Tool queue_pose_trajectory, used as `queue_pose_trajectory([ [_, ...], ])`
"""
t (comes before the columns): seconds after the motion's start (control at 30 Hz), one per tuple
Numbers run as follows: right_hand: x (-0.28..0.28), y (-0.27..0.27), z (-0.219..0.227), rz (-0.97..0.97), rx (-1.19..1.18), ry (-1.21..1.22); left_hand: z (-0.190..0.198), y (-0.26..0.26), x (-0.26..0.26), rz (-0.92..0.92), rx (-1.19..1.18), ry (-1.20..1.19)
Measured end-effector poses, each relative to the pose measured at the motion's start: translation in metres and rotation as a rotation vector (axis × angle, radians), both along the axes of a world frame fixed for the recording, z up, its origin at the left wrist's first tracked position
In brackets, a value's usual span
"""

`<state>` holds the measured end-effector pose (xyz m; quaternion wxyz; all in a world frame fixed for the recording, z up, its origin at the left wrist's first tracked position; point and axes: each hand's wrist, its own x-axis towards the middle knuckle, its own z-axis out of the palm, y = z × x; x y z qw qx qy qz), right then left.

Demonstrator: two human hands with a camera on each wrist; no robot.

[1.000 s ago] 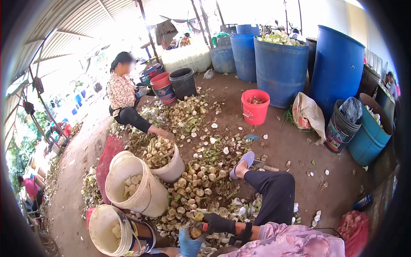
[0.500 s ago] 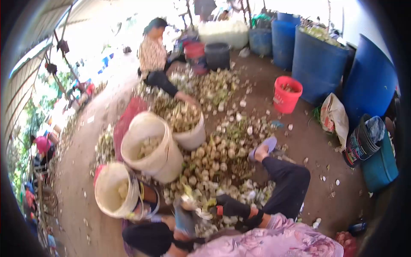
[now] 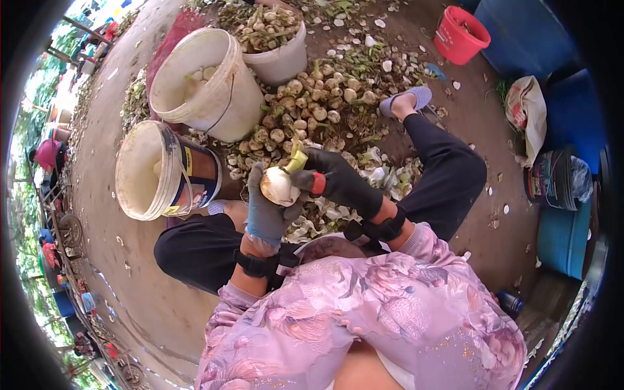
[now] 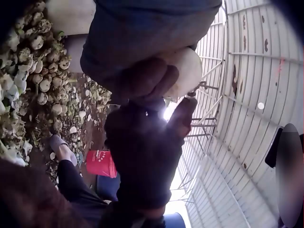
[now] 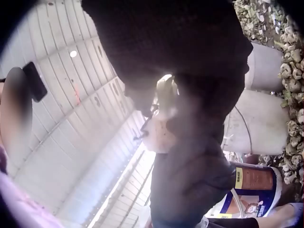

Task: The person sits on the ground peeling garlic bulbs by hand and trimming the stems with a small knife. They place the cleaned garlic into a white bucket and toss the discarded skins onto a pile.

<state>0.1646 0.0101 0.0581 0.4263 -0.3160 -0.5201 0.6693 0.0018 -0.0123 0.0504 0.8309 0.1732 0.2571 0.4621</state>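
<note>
A round white bulb (image 3: 280,186) with brownish patches and a short yellow-green stalk (image 3: 298,160) is held up in front of the lap. My left hand (image 3: 265,207), in a blue-grey glove, grips it from the left side. My right hand (image 3: 341,184), in a black glove with a red band round the thumb, has its fingers curled at the stalk and the bulb's right side. In the left wrist view, the bulb (image 4: 186,71) shows pale beyond the left fingers. The right wrist view shows the stalk (image 5: 167,92) between the dark gloves.
A heap of unpeeled bulbs (image 3: 312,107) and scattered peelings lie ahead of the hands. Left of it stand a white bucket (image 3: 244,110) with peeled bulbs and a labelled bucket (image 3: 198,172). Behind them is a full tub (image 3: 283,62). A red bucket (image 3: 458,39) stands far right.
The head view has tilted down, bringing the hands to mid-frame. The brownish bulb in the left hand at first now shows mostly white; loose outer leaves seen half a second ago are off it.
</note>
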Motion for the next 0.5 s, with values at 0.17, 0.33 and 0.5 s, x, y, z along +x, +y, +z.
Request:
queue_pose_trajectory([
  [0.17,-0.001,-0.007,0.004,-0.014,-0.051,-0.053,-0.014,-0.002,-0.007,-0.131,-0.047,-0.201],
  [0.33,-0.001,-0.006,-0.003,-0.303,0.625,-0.493,-0.003,-0.009,0.001,0.028,-0.18,0.128],
  [0.5,0.005,-0.011,0.009,-0.163,0.226,-0.206,-0.002,-0.013,0.003,0.064,-0.326,-0.097],
])
